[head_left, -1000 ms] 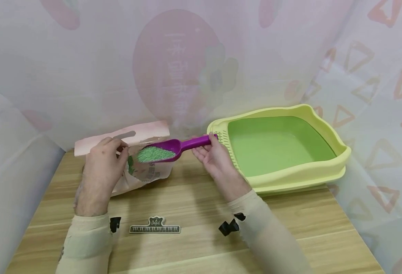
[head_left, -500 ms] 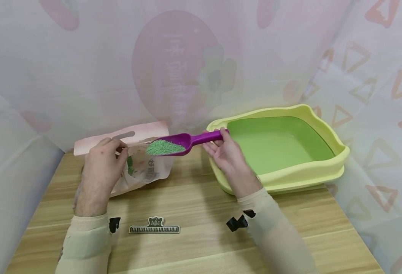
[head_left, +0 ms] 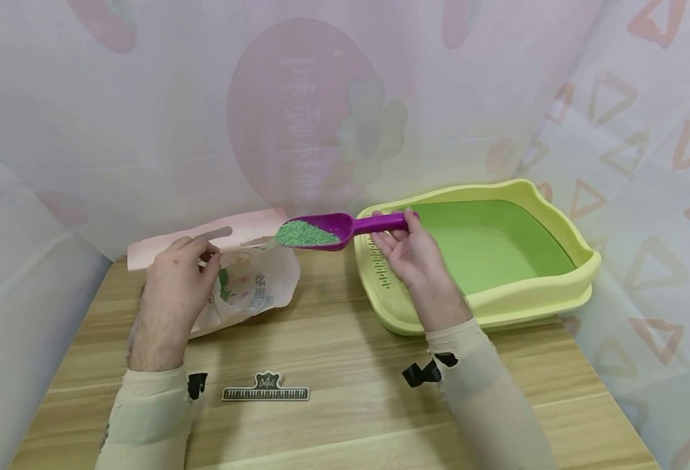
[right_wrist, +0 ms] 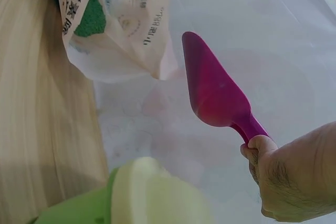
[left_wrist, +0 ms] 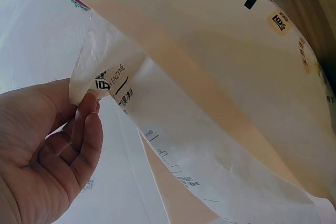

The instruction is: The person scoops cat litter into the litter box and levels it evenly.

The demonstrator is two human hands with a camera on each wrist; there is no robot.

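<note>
A: Quick, where's the purple scoop (head_left: 345, 240) sitting?

B: It's hanging in the air just beside the pink litter bag (head_left: 268, 281), its handle overhanging the near rim of the litter box (head_left: 527, 297). The right hand (head_left: 415, 258) is gripping it, fingers curling round the handle's end.

A: And the left hand (head_left: 181, 274)?

B: Fingers are pinching the bag's edge.

A: Main risk?

B: Spilling. Green litter pellets (head_left: 303, 233) are heaping right up to the scoop's lip, and nothing's walling off that end. A slight dip or wrist roll could be shedding them onto the surface (head_left: 333, 385).

A: Cause?

B: Probably the far-end grip: the load's hanging out front, so the handle could be twisting.

A: Bag trouble?

B: That edge is looking thin. A hard tug could be tearing it or toppling the bag; a slack pinch could be letting the mouth sag.
</note>
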